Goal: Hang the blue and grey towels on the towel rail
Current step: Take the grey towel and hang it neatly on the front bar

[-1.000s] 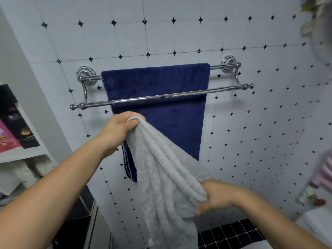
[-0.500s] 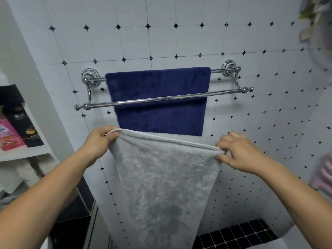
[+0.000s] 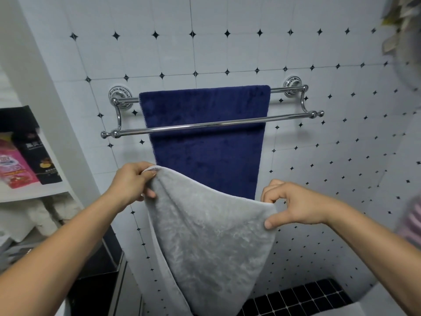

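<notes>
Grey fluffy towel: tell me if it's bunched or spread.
Spread. The grey fluffy towel hangs open between the left hand and right hand, each pinching a top corner; the edge between them sags.

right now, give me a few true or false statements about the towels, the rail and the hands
1. The blue towel hangs over the back bar of the towel rail. True.
2. The grey towel is draped over the front bar. False: it is held below the rail.
3. Both hands grip the grey towel's top edge, left hand and right hand. True.
4. The front bar is hidden by a towel. False: it is bare.
5. The right hand is empty. False: it pinches the grey towel.
</notes>
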The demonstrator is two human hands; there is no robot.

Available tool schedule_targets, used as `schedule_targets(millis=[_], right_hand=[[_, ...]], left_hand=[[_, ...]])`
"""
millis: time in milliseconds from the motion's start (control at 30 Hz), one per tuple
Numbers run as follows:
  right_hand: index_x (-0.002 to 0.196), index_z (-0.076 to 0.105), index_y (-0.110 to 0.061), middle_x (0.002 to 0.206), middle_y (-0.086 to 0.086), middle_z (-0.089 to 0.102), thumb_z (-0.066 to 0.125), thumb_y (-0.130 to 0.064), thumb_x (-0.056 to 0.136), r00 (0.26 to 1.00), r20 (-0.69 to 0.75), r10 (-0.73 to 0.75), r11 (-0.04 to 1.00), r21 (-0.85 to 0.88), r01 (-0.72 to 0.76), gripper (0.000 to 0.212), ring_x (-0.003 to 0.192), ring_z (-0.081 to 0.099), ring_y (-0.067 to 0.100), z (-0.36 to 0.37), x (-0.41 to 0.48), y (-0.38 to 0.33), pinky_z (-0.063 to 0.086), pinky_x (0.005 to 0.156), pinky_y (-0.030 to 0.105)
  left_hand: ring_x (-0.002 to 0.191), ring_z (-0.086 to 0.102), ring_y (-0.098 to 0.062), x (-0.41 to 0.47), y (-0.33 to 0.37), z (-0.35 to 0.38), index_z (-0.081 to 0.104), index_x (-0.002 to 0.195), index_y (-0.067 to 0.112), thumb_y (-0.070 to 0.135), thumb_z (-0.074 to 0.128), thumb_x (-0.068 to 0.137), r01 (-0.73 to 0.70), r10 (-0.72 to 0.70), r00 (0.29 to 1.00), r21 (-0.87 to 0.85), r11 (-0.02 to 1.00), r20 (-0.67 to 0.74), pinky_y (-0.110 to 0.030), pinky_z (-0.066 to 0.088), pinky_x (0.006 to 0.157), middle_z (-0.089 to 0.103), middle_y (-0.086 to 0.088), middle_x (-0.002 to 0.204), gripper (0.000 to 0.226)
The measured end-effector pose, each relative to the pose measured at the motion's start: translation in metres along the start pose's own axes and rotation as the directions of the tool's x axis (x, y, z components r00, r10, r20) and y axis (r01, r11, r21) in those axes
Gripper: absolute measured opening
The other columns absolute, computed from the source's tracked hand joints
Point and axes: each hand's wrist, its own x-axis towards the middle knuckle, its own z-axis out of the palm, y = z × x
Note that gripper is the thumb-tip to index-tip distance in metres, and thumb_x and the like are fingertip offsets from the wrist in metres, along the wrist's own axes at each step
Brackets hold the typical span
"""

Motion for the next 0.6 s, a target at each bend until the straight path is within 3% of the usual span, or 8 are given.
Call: schedule_targets(millis=[100, 167, 267, 367, 433, 500, 567, 600], right_hand=[[0.068, 0.068, -0.028, 0.092, -0.015, 0.066, 0.089, -0.038, 0.061, 0.996, 0.077, -0.035, 0.99, 0.139, 0.024, 0.024, 0.105, 0.055, 0.008, 0.0, -0.005, -0.011, 0.039, 0.101, 0.035], [0.068, 0.066, -0.033, 0.092, -0.02, 0.06, 0.088, -0.043, 0.06, 0.986, 0.163, -0.043, 0.989, 0.143, 0.019, 0.025, 0.1, 0.058, 0.008, 0.005, -0.01, -0.018, 0.041, 0.099, 0.033], [0.075, 0.057, -0.034, 0.087, -0.013, 0.053, 0.076, -0.062, 0.064, 0.971, 0.239, 0.005, 0.99, -0.135, 0.028, 0.035, 0.088, 0.054, 0.007, 0.016, -0.017, -0.025, 0.046, 0.08, 0.03], [0.085, 0.047, -0.034, 0.079, -0.011, 0.052, 0.062, -0.064, 0.073, 0.99, 0.11, 0.088, 0.81, -0.586, -0.007, 0.036, 0.079, 0.05, 0.008, 0.016, -0.014, -0.02, 0.029, 0.057, 0.022], [0.105, 0.047, -0.037, 0.085, -0.009, 0.06, 0.065, -0.055, 0.078, 0.971, -0.053, 0.231, 0.737, -0.642, -0.211, 0.037, 0.085, 0.056, 0.017, 0.011, -0.008, -0.009, 0.028, 0.059, 0.026], [0.119, 0.047, -0.03, 0.092, -0.006, 0.066, 0.069, -0.047, 0.076, 0.911, -0.15, 0.384, 0.66, -0.646, -0.385, 0.051, 0.091, 0.06, 0.021, 0.01, 0.0, -0.001, 0.034, 0.064, 0.03], [0.09, 0.054, -0.026, 0.08, -0.006, 0.059, 0.068, -0.042, 0.074, 0.88, -0.231, 0.415, 0.574, -0.684, -0.451, 0.026, 0.083, 0.058, 0.021, 0.011, 0.009, 0.006, 0.038, 0.066, 0.029], [0.075, 0.051, -0.022, 0.073, -0.007, 0.054, 0.067, -0.04, 0.073, 0.854, -0.283, 0.437, 0.534, -0.683, -0.499, 0.024, 0.078, 0.056, 0.021, 0.01, 0.011, 0.009, 0.038, 0.065, 0.029]], left_hand=[[0.062, 0.072, -0.024, 0.0, -0.006, 0.0, 0.072, 0.087, 0.029, 0.019, 0.052, 0.097, 0.031, -0.032, 0.999, -0.049, 0.998, -0.019, -0.033, 0.053, 0.051, 0.07, -0.004, 0.078, 0.024], [0.065, 0.07, -0.025, 0.001, -0.011, -0.001, 0.072, 0.086, 0.029, 0.019, 0.053, 0.097, 0.056, -0.059, 0.998, -0.08, 0.995, -0.027, -0.035, 0.054, 0.055, 0.069, -0.004, 0.08, 0.024], [0.067, 0.06, -0.024, 0.001, -0.018, -0.003, 0.074, 0.081, 0.026, 0.014, 0.055, 0.096, 0.071, -0.073, 0.997, -0.117, 0.991, -0.019, -0.039, 0.054, 0.066, 0.064, -0.006, 0.076, 0.026], [0.072, 0.061, -0.02, -0.003, -0.023, -0.006, 0.076, 0.075, 0.025, 0.005, 0.056, 0.094, 0.062, -0.065, 0.998, -0.189, 0.98, -0.008, -0.034, 0.056, 0.073, 0.07, 0.002, 0.071, 0.034], [0.078, 0.066, -0.019, -0.007, -0.021, -0.005, 0.077, 0.074, 0.024, -0.001, 0.056, 0.094, 0.061, -0.055, 0.998, -0.228, 0.972, 0.033, -0.032, 0.056, 0.077, 0.074, 0.005, 0.073, 0.038], [0.084, 0.068, -0.022, -0.01, -0.017, 0.0, 0.076, 0.08, 0.019, -0.003, 0.056, 0.093, 0.044, -0.028, 0.997, -0.216, 0.975, 0.078, -0.04, 0.055, 0.09, 0.075, -0.005, 0.084, 0.033], [0.092, 0.069, -0.029, -0.01, -0.011, 0.005, 0.075, 0.084, 0.017, -0.001, 0.058, 0.092, 0.019, -0.004, 0.996, -0.178, 0.984, 0.084, -0.046, 0.051, 0.098, 0.074, -0.016, 0.093, 0.027], [0.096, 0.068, -0.033, -0.01, -0.008, 0.006, 0.076, 0.084, 0.017, 0.001, 0.06, 0.092, 0.012, 0.0, 0.997, -0.165, 0.986, 0.075, -0.049, 0.049, 0.099, 0.074, -0.019, 0.097, 0.024]])
